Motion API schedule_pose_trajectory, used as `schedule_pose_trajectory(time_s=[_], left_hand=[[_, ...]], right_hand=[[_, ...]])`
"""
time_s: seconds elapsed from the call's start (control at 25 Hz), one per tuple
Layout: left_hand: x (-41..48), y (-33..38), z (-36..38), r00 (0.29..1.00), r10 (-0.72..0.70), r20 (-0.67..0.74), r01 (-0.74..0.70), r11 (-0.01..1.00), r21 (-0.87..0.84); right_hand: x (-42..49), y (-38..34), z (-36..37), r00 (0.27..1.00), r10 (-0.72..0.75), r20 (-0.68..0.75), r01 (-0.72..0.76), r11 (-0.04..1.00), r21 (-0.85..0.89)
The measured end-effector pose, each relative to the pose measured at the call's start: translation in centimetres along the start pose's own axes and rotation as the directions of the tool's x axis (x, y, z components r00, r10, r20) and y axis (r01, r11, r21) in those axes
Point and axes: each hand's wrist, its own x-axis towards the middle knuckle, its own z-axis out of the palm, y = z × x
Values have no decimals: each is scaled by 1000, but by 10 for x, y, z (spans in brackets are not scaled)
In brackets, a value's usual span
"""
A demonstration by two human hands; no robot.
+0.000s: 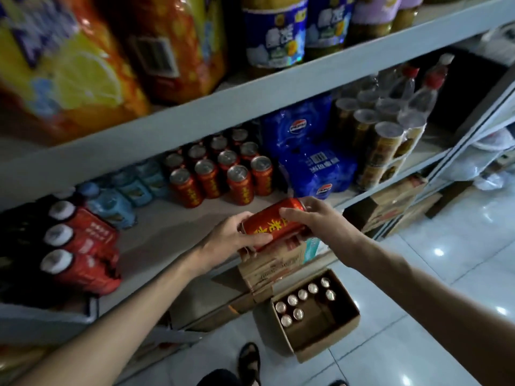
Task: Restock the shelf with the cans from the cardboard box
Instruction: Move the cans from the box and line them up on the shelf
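A red can with yellow characters (274,222) lies tilted on its side in front of the middle shelf (156,238). My left hand (237,232) grips its lower end and my right hand (309,215) grips its upper end. Several matching red cans (223,174) stand in rows at the back of that shelf. On the floor below sits an open cardboard box (315,310) with several cans (303,298) upright along its left side; the right half of the box shows bare bottom.
Red-wrapped bottles (80,246) and light blue bottles (119,196) stand left on the shelf. A blue Pepsi pack (309,157) and brown tubes (381,143) stand right. The shelf above holds large juice bottles (276,32). Cardboard cartons (390,201) fill the lower level. My sandalled foot (249,363) is on white tiles.
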Motion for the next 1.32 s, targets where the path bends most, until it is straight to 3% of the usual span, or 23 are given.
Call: schedule_pose_trajectory(time_s=[0.24, 0.32, 0.36, 0.4, 0.48, 0.6, 0.72, 0.96, 1.16, 1.32], left_hand=[[-16, -39, -55, 988, -17, -153, 3, 996, -93], [-14, -48, -67, 976, -25, -217, 20, 999, -25], [-12, -52, -71, 966, -25, -256, 47, 996, 80], [-8, -60, -77, 950, -31, -310, 105, 968, 227], [0, -81, -90, 909, -76, -410, 293, 817, 498], [10, -116, -101, 856, -231, -463, 504, 575, 645], [16, -129, -101, 841, -308, -445, 541, 502, 675], [29, -128, -99, 822, -358, -443, 566, 426, 706], [32, -129, -99, 824, -361, -438, 563, 422, 711], [31, -128, -99, 838, -332, -434, 542, 402, 738]], right_hand=[[60, -23, 65, 976, -130, 174, 167, 960, -223], [80, -28, 84, 964, -216, 157, 256, 915, -311], [90, -30, 93, 946, -294, 139, 325, 838, -439], [98, -32, 102, 912, -388, 134, 384, 692, -611], [114, -33, 115, 826, -536, 176, 413, 362, -836], [137, -30, 124, 799, -567, 201, 389, 232, -892], [159, -22, 131, 751, -609, 257, 386, 88, -918], [190, -12, 126, 779, -565, 270, 380, 83, -921], [203, -12, 125, 766, -570, 297, 414, 84, -907], [206, -12, 124, 773, -566, 287, 363, 23, -931]])
